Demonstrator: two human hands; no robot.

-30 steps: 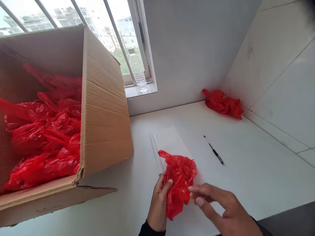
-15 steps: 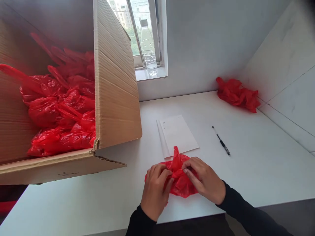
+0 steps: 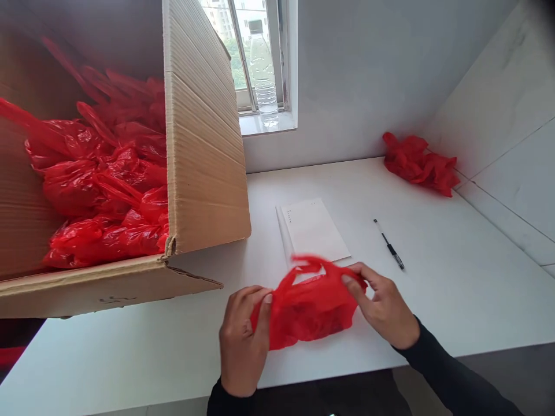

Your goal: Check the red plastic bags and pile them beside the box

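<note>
A red plastic bag (image 3: 309, 306) is stretched sideways between both my hands, just above the white table (image 3: 455, 289) near its front edge. My left hand (image 3: 243, 341) pinches its left edge, fingers closed on the plastic. My right hand (image 3: 384, 306) grips its right edge by the handle loops. The bag's handles arch up at its top, slightly blurred.
A large open cardboard box (image 3: 203, 167) lies on its side at the left, filled with several crumpled red bags (image 3: 99, 190). White paper sheets (image 3: 314, 231) and a black pen (image 3: 389, 245) lie behind the hands. Another heap of red bags (image 3: 418, 164) sits in the far right corner. A water bottle (image 3: 262, 69) stands on the windowsill.
The bag was a crumpled lump held up, then pressed on the table under both hands. Now my hands have moved apart and pulled it open and wide.
</note>
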